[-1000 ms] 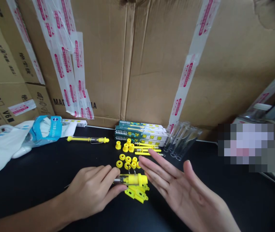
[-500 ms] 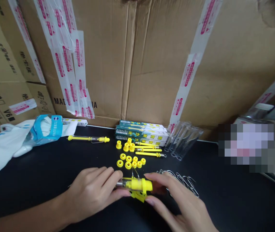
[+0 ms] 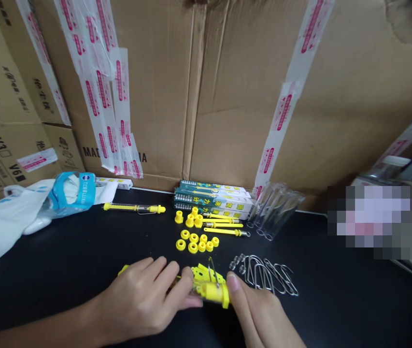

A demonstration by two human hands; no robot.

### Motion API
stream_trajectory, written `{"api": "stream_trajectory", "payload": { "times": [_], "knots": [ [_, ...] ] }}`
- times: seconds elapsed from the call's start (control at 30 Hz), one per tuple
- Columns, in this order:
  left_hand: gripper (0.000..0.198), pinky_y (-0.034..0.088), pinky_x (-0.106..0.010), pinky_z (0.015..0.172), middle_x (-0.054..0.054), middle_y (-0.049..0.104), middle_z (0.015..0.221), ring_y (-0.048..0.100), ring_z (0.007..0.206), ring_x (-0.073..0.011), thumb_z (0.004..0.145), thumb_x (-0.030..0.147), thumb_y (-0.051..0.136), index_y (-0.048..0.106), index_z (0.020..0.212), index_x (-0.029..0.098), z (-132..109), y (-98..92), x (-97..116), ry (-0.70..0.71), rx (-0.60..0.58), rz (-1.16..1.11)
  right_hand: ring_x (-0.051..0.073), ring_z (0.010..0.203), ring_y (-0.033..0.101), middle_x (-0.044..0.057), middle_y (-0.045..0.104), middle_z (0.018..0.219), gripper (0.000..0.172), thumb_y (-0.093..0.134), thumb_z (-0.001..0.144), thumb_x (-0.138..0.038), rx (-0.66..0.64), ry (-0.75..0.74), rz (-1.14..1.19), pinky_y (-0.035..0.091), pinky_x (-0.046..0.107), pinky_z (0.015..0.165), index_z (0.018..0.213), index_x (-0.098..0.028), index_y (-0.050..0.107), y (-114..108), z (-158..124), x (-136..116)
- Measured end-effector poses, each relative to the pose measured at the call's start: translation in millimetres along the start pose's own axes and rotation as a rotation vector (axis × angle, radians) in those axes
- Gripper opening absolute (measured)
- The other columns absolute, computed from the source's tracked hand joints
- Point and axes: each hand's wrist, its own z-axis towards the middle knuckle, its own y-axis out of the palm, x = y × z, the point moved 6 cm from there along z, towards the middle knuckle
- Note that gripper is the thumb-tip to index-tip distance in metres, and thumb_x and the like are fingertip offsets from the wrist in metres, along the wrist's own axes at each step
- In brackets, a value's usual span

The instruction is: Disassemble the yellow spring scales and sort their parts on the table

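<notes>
My left hand (image 3: 151, 295) is wrapped around the clear tube of a spring scale (image 3: 216, 293), which lies sideways above the table. A yellow cap forms its right end, and a wire loop stands up near that end. My right hand (image 3: 263, 309) has its thumb pressed to the yellow cap; its other fingers are curled and partly hidden. Just behind the scale lie flat yellow pieces (image 3: 206, 273) with small holes. To the right of them, several metal hooks (image 3: 263, 275) and small springs (image 3: 236, 262) rest on the black table.
Yellow collars and rings (image 3: 193, 238) sit beyond my hands, with yellow rods (image 3: 223, 232) beside them. Stacked printed boxes (image 3: 213, 200) and clear tubes (image 3: 276, 212) stand against the cardboard wall (image 3: 242, 121). An assembled spring scale (image 3: 133, 209) lies left, near a blue-and-white packet (image 3: 71, 193).
The scale has shifted slightly down toward me. My right hand has gone from spread fingers around the cap to a thumb pressed on it. More of the flat yellow pieces and springs shows.
</notes>
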Motion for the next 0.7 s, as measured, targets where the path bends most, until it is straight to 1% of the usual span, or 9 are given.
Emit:
{"api": "stream_trajectory", "payload": {
  "times": [0.07, 0.13, 0.27, 0.43, 0.5, 0.57, 0.6, 0.63, 0.7],
  "knots": [
    [0.031, 0.038, -0.03, 0.044, 0.001, 0.059, 0.06, 0.058, 0.049, -0.0168, 0.102, 0.038, 0.044, 0.058, 0.093, 0.012, 1, 1.6, 1, -0.002, -0.028, -0.002, 0.012, 0.036, 0.05, -0.002, 0.055, 0.051, 0.043, 0.021, 0.106, -0.027, 0.043, -0.081, -0.073, 0.031, 0.026, 0.04, 0.071, -0.024, 0.047, 0, -1, -4],
    [0.036, 0.037, -0.03, 0.042, 0.002, 0.057, 0.058, 0.056, 0.046, -0.0164, 0.102, 0.042, 0.04, 0.057, 0.089, 0.014, 1, 2.8, 2, -0.004, -0.05, -0.006, 0.011, 0.035, 0.049, -0.003, 0.053, 0.051, 0.043, 0.02, 0.106, -0.023, 0.099, -0.157, -0.142, 0.031, 0.026, 0.041, 0.071, -0.024, 0.045, -1, -2, -8],
    [0.039, 0.038, -0.03, 0.041, 0.001, 0.056, 0.058, 0.056, 0.046, -0.0162, 0.103, 0.043, 0.036, 0.055, 0.083, 0.015, 0, 2.9, 2, -0.006, -0.045, -0.01, 0.01, 0.036, 0.045, -0.004, 0.049, 0.052, 0.041, 0.02, 0.106, -0.022, 0.178, -0.224, -0.217, 0.031, 0.026, 0.04, 0.072, -0.024, 0.043, -3, -2, -12],
    [0.039, 0.037, -0.03, 0.042, 0.001, 0.057, 0.058, 0.056, 0.046, -0.016, 0.104, 0.042, 0.035, 0.056, 0.085, 0.015, 1, 3.4, 0, -0.01, -0.042, -0.014, 0.01, 0.038, 0.043, -0.004, 0.048, 0.055, 0.037, 0.021, 0.105, -0.018, 0.179, -0.3, -0.228, 0.03, 0.026, 0.04, 0.074, -0.024, 0.041, -4, 0, -14],
    [0.038, 0.039, -0.03, 0.045, 0.001, 0.06, 0.06, 0.058, 0.048, -0.0158, 0.103, 0.041, 0.037, 0.058, 0.088, 0.013, 2, 0.0, -1, -0.012, -0.009, 0.008, 0.01, 0.039, 0.042, -0.004, 0.047, 0.056, 0.034, 0.024, 0.104, -0.016, 0.16, -0.319, -0.213, 0.03, 0.026, 0.041, 0.075, -0.024, 0.041, -5, 1, -15],
    [0.035, 0.04, -0.031, 0.049, 0.0, 0.064, 0.064, 0.061, 0.053, -0.0165, 0.102, 0.04, 0.042, 0.059, 0.091, 0.012, 3, -5.4, 0, -0.02, 0.047, 0.048, 0.011, 0.042, 0.044, -0.004, 0.048, 0.059, 0.032, 0.025, 0.103, -0.017, 0.137, -0.294, -0.162, 0.031, 0.026, 0.044, 0.076, -0.024, 0.041, -7, 2, -16],
    [0.032, 0.04, -0.031, 0.05, -0.001, 0.065, 0.066, 0.062, 0.055, -0.017, 0.102, 0.038, 0.044, 0.06, 0.093, 0.011, 4, -7.8, 0, -0.033, 0.073, 0.072, 0.011, 0.044, 0.045, -0.004, 0.048, 0.06, 0.032, 0.025, 0.103, -0.018, 0.129, -0.252, -0.117, 0.032, 0.026, 0.045, 0.076, -0.024, 0.041, -8, 4, -14],
    [0.03, 0.04, -0.032, 0.051, -0.001, 0.066, 0.067, 0.062, 0.055, -0.0174, 0.101, 0.037, 0.047, 0.06, 0.094, 0.011, 4, -9.4, 0, -0.051, 0.09, 0.093, 0.011, 0.046, 0.046, -0.004, 0.049, 0.061, 0.032, 0.026, 0.104, -0.021, 0.127, -0.189, -0.059, 0.033, 0.026, 0.047, 0.076, -0.024, 0.042, -10, 5, -12],
    [0.027, 0.037, -0.032, 0.05, 0.0, 0.064, 0.064, 0.06, 0.053, -0.0172, 0.1, 0.035, 0.049, 0.061, 0.094, 0.011, 5, -9.1, -2, -0.093, 0.086, 0.118, 0.012, 0.05, 0.048, -0.004, 0.049, 0.065, 0.029, 0.029, 0.105, -0.03, 0.142, -0.034, 0.082, 0.036, 0.025, 0.05, 0.081, -0.024, 0.044, -11, 8, -5]
  ]
}}
